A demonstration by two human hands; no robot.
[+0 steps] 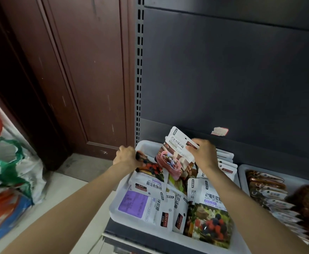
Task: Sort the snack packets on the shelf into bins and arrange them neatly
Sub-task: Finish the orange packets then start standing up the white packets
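A white bin [115,200] on the shelf holds several loose snack packets lying at mixed angles. My left hand [127,156] grips the top end of a white packet with red and dark berries [150,170] at the bin's back left. My right hand [204,153] pinches the upper corner of a white packet with a pink bowl picture [174,153], held upright above the bin. A raspberry gummy packet [211,217] lies at the front right. A purple-labelled packet [135,204] lies face down at the front left. More white packets [225,162] stand in a row behind my right hand.
A second white bin [242,173] to the right holds a row of brown snack packets [267,186]. The dark grey shelf back panel [223,79] rises behind. A brown door [87,79] and plastic bags [12,173] on the floor are to the left.
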